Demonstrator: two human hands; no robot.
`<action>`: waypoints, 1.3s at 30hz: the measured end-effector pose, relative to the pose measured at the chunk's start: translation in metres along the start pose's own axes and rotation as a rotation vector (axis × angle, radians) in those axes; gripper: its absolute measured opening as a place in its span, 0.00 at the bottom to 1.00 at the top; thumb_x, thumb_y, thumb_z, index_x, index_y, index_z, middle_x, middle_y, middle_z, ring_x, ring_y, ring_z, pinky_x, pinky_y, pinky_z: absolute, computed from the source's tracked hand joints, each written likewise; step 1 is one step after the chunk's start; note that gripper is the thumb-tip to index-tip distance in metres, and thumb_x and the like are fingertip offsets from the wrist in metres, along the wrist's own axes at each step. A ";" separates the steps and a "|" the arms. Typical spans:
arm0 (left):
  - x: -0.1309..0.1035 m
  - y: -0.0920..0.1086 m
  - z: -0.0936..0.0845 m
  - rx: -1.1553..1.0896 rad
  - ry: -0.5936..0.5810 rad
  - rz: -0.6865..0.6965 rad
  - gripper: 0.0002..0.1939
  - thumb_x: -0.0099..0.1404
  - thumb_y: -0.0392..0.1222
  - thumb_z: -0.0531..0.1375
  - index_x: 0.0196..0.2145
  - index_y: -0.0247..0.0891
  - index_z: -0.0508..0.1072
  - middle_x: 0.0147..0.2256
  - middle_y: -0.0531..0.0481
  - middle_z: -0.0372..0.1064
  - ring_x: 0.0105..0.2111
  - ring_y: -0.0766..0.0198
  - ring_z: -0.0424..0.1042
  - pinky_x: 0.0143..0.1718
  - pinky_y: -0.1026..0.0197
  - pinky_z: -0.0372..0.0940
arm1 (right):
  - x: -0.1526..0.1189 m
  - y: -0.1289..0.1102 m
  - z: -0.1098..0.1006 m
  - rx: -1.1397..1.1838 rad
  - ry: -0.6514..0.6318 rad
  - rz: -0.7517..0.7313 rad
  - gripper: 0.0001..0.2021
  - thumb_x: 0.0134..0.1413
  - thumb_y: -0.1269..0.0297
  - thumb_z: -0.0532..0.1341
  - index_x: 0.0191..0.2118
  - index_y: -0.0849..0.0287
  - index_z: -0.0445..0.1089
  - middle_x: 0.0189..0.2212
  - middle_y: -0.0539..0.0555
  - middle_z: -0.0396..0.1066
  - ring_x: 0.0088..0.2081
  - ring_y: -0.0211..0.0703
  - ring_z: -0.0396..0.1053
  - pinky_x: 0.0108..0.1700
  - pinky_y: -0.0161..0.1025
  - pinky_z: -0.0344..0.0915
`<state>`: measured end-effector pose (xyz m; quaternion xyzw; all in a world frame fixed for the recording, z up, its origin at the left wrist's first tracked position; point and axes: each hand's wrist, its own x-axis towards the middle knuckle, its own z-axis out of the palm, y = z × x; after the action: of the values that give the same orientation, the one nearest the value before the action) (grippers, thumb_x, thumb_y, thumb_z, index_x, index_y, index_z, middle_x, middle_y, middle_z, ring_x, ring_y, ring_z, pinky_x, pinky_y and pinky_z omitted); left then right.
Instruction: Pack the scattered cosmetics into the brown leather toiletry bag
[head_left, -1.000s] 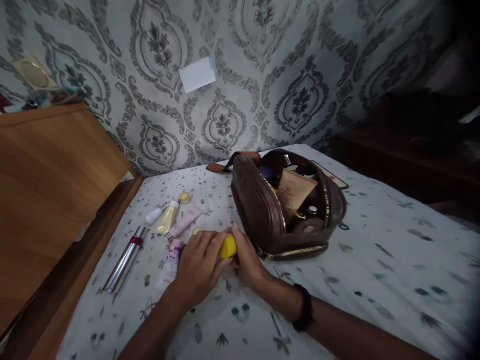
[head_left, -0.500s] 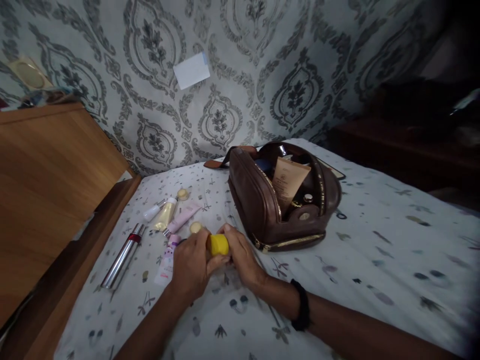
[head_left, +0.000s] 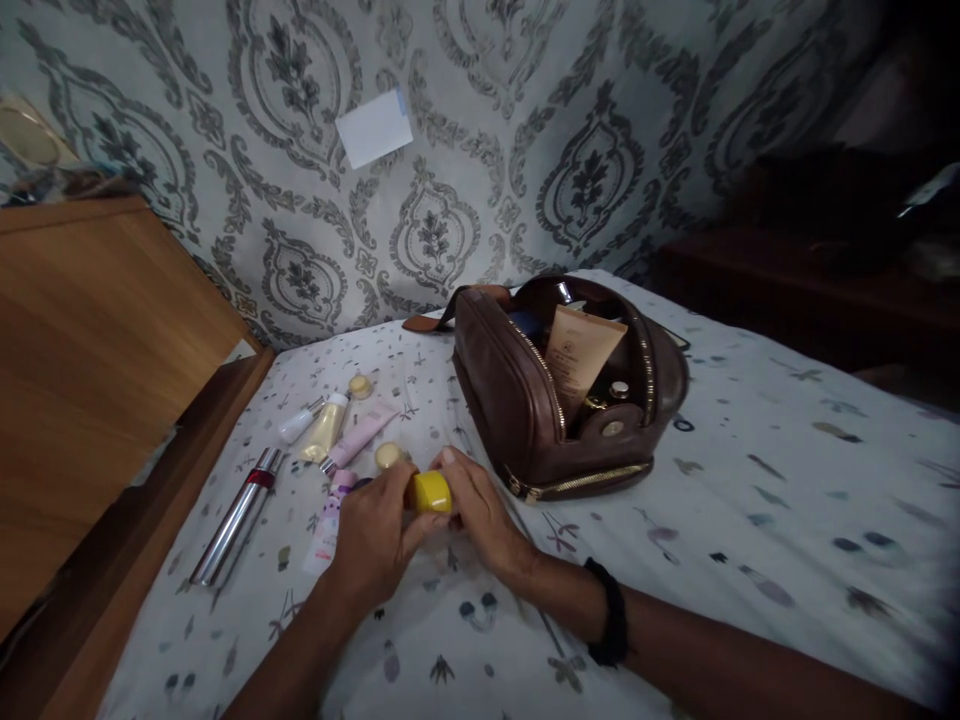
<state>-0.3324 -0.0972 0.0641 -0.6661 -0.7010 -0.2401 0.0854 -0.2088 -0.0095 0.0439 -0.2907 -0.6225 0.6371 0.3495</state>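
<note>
A small, glossy yellow rounded container [head_left: 433, 492] is held between both hands, low over the bed. My left hand [head_left: 375, 530] grips it from the left with thumb and fingers. On its other side, my right hand [head_left: 484, 515] has its fingers closed around it, a black band on that wrist. Part of the container is hidden by the fingers. Just right of my hands stands a brown cosmetic bag [head_left: 487, 400], unzipped, with a tan squeeze tube [head_left: 581, 350] sticking up inside. Beside my left hand lies a pink-and-white tube [head_left: 328, 525], partly covered.
To the left on the patterned sheet [head_left: 450, 660] lie a silver cylinder with a red band [head_left: 236, 520], a cream tube [head_left: 326, 428], a pink tube [head_left: 364, 435], a white tube [head_left: 300, 422] and two small round pots [head_left: 360, 386]. A wooden cabinet [head_left: 97, 350] borders the bed.
The camera view has shifted slightly. Both hands stay closed around the yellow container, which is tilted a little differently. The bag and the loose items have not moved.
</note>
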 end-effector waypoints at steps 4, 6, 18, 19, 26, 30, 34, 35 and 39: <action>0.003 -0.003 -0.004 -0.036 0.023 0.158 0.26 0.69 0.58 0.55 0.56 0.39 0.61 0.45 0.41 0.73 0.43 0.52 0.75 0.39 0.55 0.70 | 0.002 0.000 -0.001 0.004 0.022 0.000 0.23 0.62 0.42 0.46 0.29 0.55 0.62 0.24 0.49 0.63 0.30 0.43 0.64 0.32 0.39 0.64; 0.005 -0.002 -0.007 -0.032 0.015 0.248 0.26 0.70 0.51 0.56 0.60 0.39 0.58 0.51 0.38 0.69 0.51 0.51 0.71 0.45 0.54 0.70 | 0.003 -0.001 -0.002 -0.003 0.046 -0.031 0.22 0.62 0.42 0.47 0.28 0.54 0.61 0.25 0.49 0.63 0.30 0.44 0.64 0.34 0.40 0.64; 0.000 0.009 -0.001 -0.225 -0.032 -0.147 0.15 0.70 0.54 0.54 0.35 0.40 0.64 0.19 0.60 0.60 0.18 0.67 0.63 0.21 0.65 0.56 | -0.002 -0.005 -0.001 -0.059 -0.030 -0.060 0.19 0.64 0.48 0.46 0.31 0.54 0.62 0.24 0.47 0.59 0.30 0.43 0.64 0.34 0.40 0.63; 0.000 0.009 -0.001 -0.254 -0.053 -0.187 0.15 0.70 0.54 0.53 0.33 0.40 0.63 0.19 0.60 0.59 0.18 0.67 0.63 0.21 0.65 0.55 | -0.001 -0.004 -0.001 -0.057 -0.039 -0.051 0.19 0.64 0.47 0.45 0.31 0.54 0.61 0.23 0.46 0.58 0.28 0.42 0.62 0.32 0.39 0.62; 0.003 0.005 -0.004 -0.233 -0.042 0.018 0.14 0.69 0.46 0.57 0.49 0.40 0.65 0.37 0.49 0.72 0.35 0.61 0.73 0.36 0.61 0.67 | 0.004 0.001 -0.003 0.013 -0.011 0.025 0.19 0.62 0.45 0.46 0.30 0.54 0.59 0.24 0.47 0.60 0.27 0.41 0.62 0.27 0.37 0.59; 0.004 0.001 -0.004 -0.188 0.035 0.211 0.27 0.68 0.42 0.58 0.62 0.42 0.56 0.56 0.39 0.65 0.56 0.52 0.65 0.54 0.50 0.64 | 0.006 0.001 -0.005 0.060 0.013 0.051 0.21 0.62 0.44 0.46 0.31 0.55 0.61 0.22 0.47 0.59 0.26 0.41 0.62 0.25 0.36 0.59; 0.001 -0.003 -0.004 -0.167 0.011 0.011 0.35 0.64 0.55 0.62 0.62 0.38 0.56 0.48 0.40 0.71 0.43 0.52 0.73 0.42 0.52 0.68 | 0.005 -0.001 -0.005 0.057 0.001 0.050 0.22 0.61 0.42 0.47 0.30 0.55 0.61 0.23 0.48 0.61 0.25 0.40 0.63 0.23 0.36 0.59; 0.000 -0.003 -0.005 -0.161 -0.005 -0.021 0.32 0.65 0.55 0.62 0.60 0.38 0.60 0.42 0.44 0.73 0.38 0.54 0.74 0.38 0.53 0.68 | 0.005 -0.001 -0.004 0.065 -0.007 0.053 0.22 0.60 0.41 0.47 0.30 0.55 0.61 0.23 0.48 0.61 0.24 0.40 0.62 0.23 0.36 0.59; 0.003 0.000 -0.008 -0.203 -0.031 0.089 0.21 0.70 0.45 0.58 0.58 0.43 0.64 0.45 0.45 0.72 0.44 0.56 0.73 0.46 0.53 0.68 | 0.007 0.001 -0.003 0.112 -0.005 0.084 0.23 0.60 0.40 0.47 0.30 0.55 0.60 0.21 0.46 0.58 0.21 0.38 0.59 0.20 0.35 0.58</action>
<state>-0.3347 -0.0976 0.0721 -0.7054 -0.6439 -0.2957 0.0173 -0.2105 -0.0026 0.0426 -0.2947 -0.5740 0.6858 0.3367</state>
